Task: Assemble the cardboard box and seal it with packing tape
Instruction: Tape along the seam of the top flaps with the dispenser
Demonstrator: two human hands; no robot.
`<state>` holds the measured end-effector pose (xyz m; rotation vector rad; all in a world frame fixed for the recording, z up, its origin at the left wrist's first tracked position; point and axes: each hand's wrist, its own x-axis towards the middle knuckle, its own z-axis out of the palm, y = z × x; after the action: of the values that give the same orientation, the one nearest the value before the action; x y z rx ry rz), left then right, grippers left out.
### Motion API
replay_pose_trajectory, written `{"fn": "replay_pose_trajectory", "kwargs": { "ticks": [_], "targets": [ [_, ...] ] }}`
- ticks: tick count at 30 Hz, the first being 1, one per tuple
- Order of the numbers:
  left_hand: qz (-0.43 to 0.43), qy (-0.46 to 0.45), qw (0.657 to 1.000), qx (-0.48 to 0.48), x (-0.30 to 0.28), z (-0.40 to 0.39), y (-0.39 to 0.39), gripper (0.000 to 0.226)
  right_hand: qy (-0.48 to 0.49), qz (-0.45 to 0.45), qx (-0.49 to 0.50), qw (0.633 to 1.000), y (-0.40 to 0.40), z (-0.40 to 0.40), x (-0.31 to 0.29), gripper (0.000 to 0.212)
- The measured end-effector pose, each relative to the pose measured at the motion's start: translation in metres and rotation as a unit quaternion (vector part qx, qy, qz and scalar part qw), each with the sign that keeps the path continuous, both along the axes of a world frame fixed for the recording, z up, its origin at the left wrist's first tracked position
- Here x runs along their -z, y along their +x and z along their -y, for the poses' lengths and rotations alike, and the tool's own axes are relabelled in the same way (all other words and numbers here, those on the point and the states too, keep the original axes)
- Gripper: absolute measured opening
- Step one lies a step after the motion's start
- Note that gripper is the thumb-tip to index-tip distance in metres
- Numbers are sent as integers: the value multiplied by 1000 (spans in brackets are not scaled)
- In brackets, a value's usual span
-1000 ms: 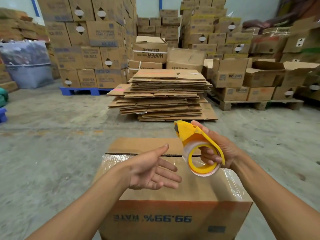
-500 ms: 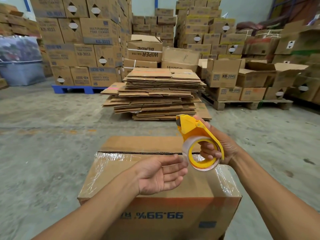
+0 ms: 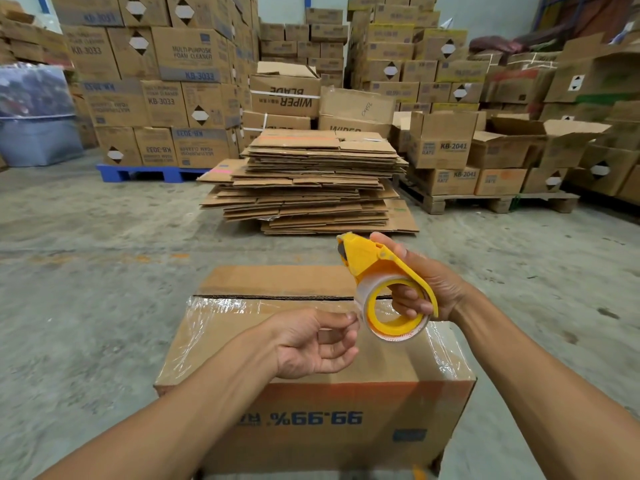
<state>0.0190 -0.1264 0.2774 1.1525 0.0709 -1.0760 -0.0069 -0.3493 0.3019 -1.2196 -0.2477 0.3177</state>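
Note:
A brown cardboard box (image 3: 242,341) stands on the floor right in front of me, flaps folded shut, with clear tape wrinkled over its near top and sides. Above its right half my right hand (image 3: 426,285) grips a yellow tape dispenser (image 3: 381,282) holding a roll of clear packing tape. My left hand (image 3: 311,344) is palm up just left of the roll, thumb and fingertips pinched together at the roll's edge. Whether a tape end lies between them I cannot tell. A dark seam runs across the box top near its far flap.
A low pile of flattened cardboard sheets (image 3: 311,181) lies on the concrete floor beyond the box. Stacked cartons on a blue pallet (image 3: 145,173) stand back left, open cartons on a wooden pallet (image 3: 485,202) back right. A grey wrapped bin (image 3: 38,133) sits far left.
My left hand moved right from an open palm above the box to the tape roll and pinched its fingertips there. The right hand with the dispenser stayed nearly still.

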Motion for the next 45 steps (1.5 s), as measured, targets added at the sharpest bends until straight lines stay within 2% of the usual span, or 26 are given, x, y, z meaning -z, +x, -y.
{"fn": "replay_pose_trajectory", "kwargs": {
  "ticks": [2, 5, 9, 16, 18, 22, 26, 29, 31, 39, 45],
  "targets": [
    [12, 17, 1000, -15, -2, -12, 11, 7, -74, -10, 2, 997, -3, 6, 1, 61],
    [40, 57, 998, -6, -1, -32, 24, 3, -159, -36, -26, 986, -9, 13, 7, 65],
    [40, 88, 995, 16, 9, -42, 30, 11, -202, -45, -56, 977, -5, 5, 9, 58],
    [55, 139, 987, -56, 15, -91, 59, 12, -276, -73, -37, 958, -7, 6, 3, 42],
    [83, 169, 980, -63, 19, -99, 65, 13, -310, -67, -44, 947, -5, 2, 4, 40],
    [192, 250, 944, -103, 17, -102, 76, 13, -417, 5, -46, 908, 19, -23, -2, 36],
    [333, 294, 879, -176, 13, -114, 97, 19, -469, 92, -27, 878, 55, -50, -17, 39],
    [391, 325, 833, -217, 13, -128, 120, 18, -499, 127, -38, 856, 89, -67, -28, 45],
    [401, 338, 820, -228, 14, -138, 133, 18, -511, 138, -48, 847, 113, -77, -30, 38],
    [342, 345, 855, -179, 38, -163, 156, 24, -562, 129, -120, 808, 171, -101, 5, 37],
    [343, 333, 860, -181, 50, -165, 162, 23, -548, 128, -130, 816, 181, -101, 21, 35]
  ]
}}
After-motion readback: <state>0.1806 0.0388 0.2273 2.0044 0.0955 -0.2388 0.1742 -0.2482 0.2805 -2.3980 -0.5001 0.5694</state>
